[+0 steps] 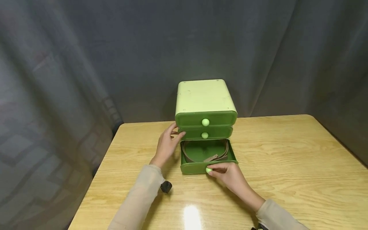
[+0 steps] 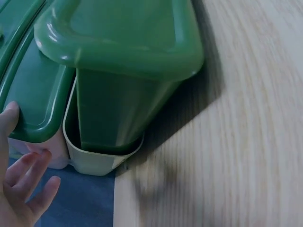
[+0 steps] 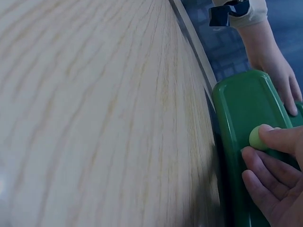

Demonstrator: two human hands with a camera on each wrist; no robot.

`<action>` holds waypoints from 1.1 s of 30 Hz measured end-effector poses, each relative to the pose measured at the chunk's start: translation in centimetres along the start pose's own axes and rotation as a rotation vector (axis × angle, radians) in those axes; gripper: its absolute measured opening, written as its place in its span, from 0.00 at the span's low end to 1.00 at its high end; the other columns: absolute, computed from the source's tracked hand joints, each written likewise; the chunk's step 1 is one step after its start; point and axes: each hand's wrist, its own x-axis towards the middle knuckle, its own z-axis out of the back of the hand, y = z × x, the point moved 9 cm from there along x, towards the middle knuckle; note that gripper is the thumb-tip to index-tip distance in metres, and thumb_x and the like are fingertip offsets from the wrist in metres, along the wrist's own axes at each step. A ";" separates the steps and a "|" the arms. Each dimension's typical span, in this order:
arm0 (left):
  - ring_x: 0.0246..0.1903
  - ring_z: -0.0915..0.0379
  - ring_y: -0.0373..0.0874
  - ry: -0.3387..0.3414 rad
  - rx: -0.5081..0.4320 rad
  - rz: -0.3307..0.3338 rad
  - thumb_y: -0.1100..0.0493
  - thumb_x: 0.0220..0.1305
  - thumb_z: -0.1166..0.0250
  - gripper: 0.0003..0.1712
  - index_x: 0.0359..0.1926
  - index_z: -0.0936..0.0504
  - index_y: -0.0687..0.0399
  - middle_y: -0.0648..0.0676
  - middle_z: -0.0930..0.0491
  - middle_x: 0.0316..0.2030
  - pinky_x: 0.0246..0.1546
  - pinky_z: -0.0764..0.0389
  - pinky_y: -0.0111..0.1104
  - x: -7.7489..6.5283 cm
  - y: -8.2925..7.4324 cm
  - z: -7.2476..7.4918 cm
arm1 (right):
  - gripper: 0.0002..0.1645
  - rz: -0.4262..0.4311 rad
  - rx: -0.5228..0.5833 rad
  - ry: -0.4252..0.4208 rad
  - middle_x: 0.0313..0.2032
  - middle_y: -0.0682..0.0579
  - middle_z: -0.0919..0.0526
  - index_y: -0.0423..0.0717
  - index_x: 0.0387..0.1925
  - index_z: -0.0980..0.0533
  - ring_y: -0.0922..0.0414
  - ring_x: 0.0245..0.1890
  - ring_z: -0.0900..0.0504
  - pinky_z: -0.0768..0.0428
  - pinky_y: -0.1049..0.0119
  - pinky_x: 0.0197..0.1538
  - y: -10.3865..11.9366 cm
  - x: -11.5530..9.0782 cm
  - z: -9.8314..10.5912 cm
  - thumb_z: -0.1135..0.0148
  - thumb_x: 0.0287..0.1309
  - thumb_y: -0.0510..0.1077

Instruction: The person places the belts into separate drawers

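A small drawer cabinet [image 1: 205, 95] with a pale green casing and darker green drawers stands on the table. Its bottom drawer [image 1: 191, 168] is pulled out, and a coiled brown belt [image 1: 211, 157] lies inside. My right hand [image 1: 230, 175] pinches the round light green knob [image 3: 257, 138] of that drawer between thumb and fingers. At the cabinet's left side is my left hand [image 1: 166, 143], its thumb resting on the edge of the middle drawer [image 2: 40, 90]. Its fingers [image 2: 35, 177] lie loosely spread along the casing. The top and middle drawers are closed.
The light wooden table [image 1: 287, 153] extends on both sides of the cabinet. Close behind its back edge hangs a dark grey curtain [image 1: 143, 64]. Black straps with a small device [image 1: 166, 187] sit at the wrists, over beige sleeves [image 1: 141, 195].
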 end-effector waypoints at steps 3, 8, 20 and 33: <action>0.49 0.23 0.45 0.013 -0.007 0.002 0.45 0.68 0.36 0.25 0.64 0.25 0.38 0.45 0.25 0.61 0.52 0.25 0.43 0.2 -0.3 0.0 | 0.10 -0.009 -0.003 -0.017 0.39 0.51 0.11 0.49 0.36 0.11 0.56 0.40 0.13 0.16 0.67 0.43 -0.1 0.1 0.1 0.25 0.50 0.36; 0.50 0.23 0.47 0.027 -0.005 0.027 0.45 0.67 0.35 0.24 0.63 0.24 0.39 0.46 0.24 0.60 0.51 0.23 0.43 0.4 -0.4 0.0 | 0.10 -0.009 -0.008 -0.031 0.38 0.52 0.11 0.50 0.36 0.11 0.58 0.39 0.13 0.17 0.68 0.41 -0.1 0.3 0.2 0.25 0.50 0.36; 0.51 0.24 0.47 0.047 0.021 0.049 0.45 0.70 0.38 0.24 0.65 0.27 0.39 0.47 0.26 0.62 0.50 0.22 0.41 0.2 -0.6 -0.4 | 0.09 -0.011 0.013 -0.020 0.39 0.50 0.12 0.48 0.37 0.12 0.57 0.38 0.13 0.16 0.66 0.42 -0.2 0.8 0.2 0.26 0.52 0.36; 0.49 0.23 0.48 0.027 0.045 0.044 0.46 0.69 0.38 0.25 0.65 0.27 0.40 0.48 0.26 0.62 0.50 0.21 0.40 0.1 -0.4 -0.2 | 0.10 -0.012 0.014 -0.010 0.40 0.48 0.12 0.46 0.38 0.12 0.56 0.38 0.13 0.16 0.67 0.41 -0.4 1.5 0.1 0.27 0.53 0.34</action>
